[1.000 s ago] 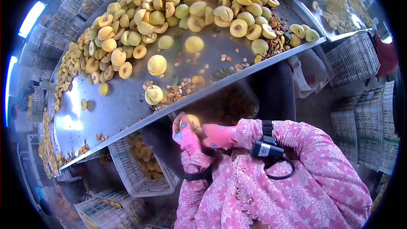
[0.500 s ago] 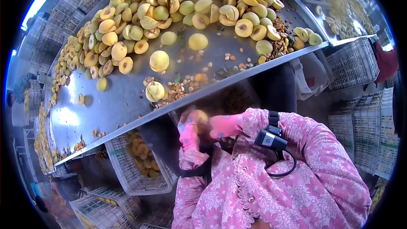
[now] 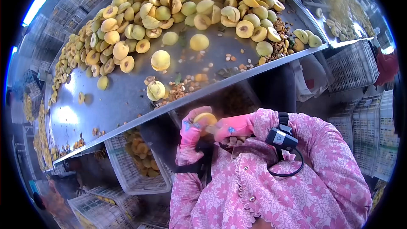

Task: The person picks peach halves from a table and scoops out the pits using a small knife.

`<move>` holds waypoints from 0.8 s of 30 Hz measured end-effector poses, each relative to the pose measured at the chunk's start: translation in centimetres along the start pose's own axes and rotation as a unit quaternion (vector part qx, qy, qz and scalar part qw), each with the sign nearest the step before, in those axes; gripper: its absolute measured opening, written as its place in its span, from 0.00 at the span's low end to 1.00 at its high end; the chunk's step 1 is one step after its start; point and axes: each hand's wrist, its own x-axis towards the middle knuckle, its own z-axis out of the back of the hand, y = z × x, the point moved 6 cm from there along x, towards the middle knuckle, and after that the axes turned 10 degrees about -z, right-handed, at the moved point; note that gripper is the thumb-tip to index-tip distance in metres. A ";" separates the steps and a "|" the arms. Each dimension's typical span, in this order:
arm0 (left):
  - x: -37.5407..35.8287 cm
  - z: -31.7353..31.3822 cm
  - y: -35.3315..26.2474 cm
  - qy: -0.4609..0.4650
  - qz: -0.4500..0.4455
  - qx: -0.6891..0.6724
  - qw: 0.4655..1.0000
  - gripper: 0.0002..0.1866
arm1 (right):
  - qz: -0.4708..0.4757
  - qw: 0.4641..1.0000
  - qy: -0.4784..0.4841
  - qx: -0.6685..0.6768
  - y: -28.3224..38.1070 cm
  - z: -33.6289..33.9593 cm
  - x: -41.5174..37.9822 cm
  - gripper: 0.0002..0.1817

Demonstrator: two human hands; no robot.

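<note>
My left hand (image 3: 190,128), in a pink patterned glove, is closed around a yellow peach half (image 3: 205,119) below the table's front edge. Close on its right is my right hand (image 3: 234,127), also in a pink glove, its fingers curled. A short blurred tip shows between that hand and the peach; what it belongs to I cannot make out. On the metal table (image 3: 114,104) above lie a whole-looking peach (image 3: 160,60), a split peach (image 3: 155,90) and a scatter of pale kernels (image 3: 178,90). A large heap of peach halves (image 3: 140,21) covers the far side.
Under the table edge at left stands a white crate (image 3: 123,165) with peach pieces inside. Stacked crates (image 3: 364,131) rise at right. A white bag (image 3: 311,76) hangs beside the table. Brown pits (image 3: 280,44) gather near the right corner. A person in red (image 3: 386,68) is at far right.
My right hand has shifted slightly right, away from my left hand. The peach half has turned and shows more of itself between the hands.
</note>
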 end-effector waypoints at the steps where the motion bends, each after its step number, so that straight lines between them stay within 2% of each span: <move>1: 0.1 -0.1 0.2 0.000 0.006 0.010 1.000 0.22 | 0.007 0.999 0.039 0.015 -0.6 0.2 0.4 0.08; 4: -0.3 -1.2 -0.1 -0.029 0.021 0.025 0.999 0.21 | 0.025 0.994 0.083 0.069 -0.8 -0.1 -0.1 0.08; 6: -1.0 -1.5 -1.0 -0.131 0.005 0.029 0.991 0.22 | 0.016 0.991 0.101 0.088 -0.5 -0.5 -0.6 0.08; 7: -1.3 -1.9 -1.3 -0.173 -0.016 0.066 0.983 0.18 | 0.007 0.987 0.120 0.108 -0.4 -0.8 -0.8 0.08; 8: -1.2 -1.8 -1.2 -0.176 -0.018 0.066 0.982 0.18 | 0.005 0.987 0.122 0.104 -0.5 -0.9 -0.5 0.08; 10: -1.3 -1.0 -0.3 -0.211 0.034 0.081 0.973 0.16 | 0.008 0.988 0.102 0.117 -0.9 -0.7 0.2 0.08; 12: -1.0 -1.1 -0.9 -0.188 0.007 0.107 0.976 0.14 | -0.009 0.989 0.109 0.097 -1.0 -0.4 -0.1 0.07; 15: -1.1 -2.6 -1.1 0.018 0.087 0.067 0.994 0.15 | -0.053 0.985 0.132 0.095 -1.6 -0.9 -0.9 0.07; 16: -0.9 -2.5 -1.3 0.020 0.087 0.068 0.994 0.15 | -0.080 0.980 0.146 0.112 -1.9 -1.1 -1.2 0.07; 17: -0.8 -2.7 -1.3 0.040 0.098 0.070 0.992 0.17 | -0.147 0.911 0.298 0.243 -2.2 -2.3 -1.3 0.09; 18: -0.9 -2.9 -1.2 0.058 0.107 0.072 0.990 0.18 | -0.149 0.912 0.297 0.242 -2.7 -2.1 -1.1 0.09; 20: -0.8 -3.0 -0.9 0.043 0.101 0.059 0.992 0.18 | -0.049 0.968 0.200 0.145 -2.0 -1.0 -0.8 0.11; 21: -0.6 -2.8 -1.1 -0.015 0.072 0.018 0.997 0.17 | -0.048 0.968 0.202 0.144 -1.7 -1.4 -1.0 0.11; 22: -0.4 -2.6 -1.1 -0.073 0.043 -0.025 0.996 0.16 | -0.001 0.982 0.155 0.109 -1.0 -1.5 -1.0 0.12; 23: -0.2 -2.5 -1.5 -0.111 0.000 -0.024 0.994 0.17 | 0.045 0.991 0.107 0.073 -0.4 -1.4 -1.3 0.12; 24: 0.0 -2.6 -1.3 -0.112 -0.002 -0.024 0.993 0.17 | 0.045 0.991 0.108 0.070 -0.2 -1.7 -1.8 0.12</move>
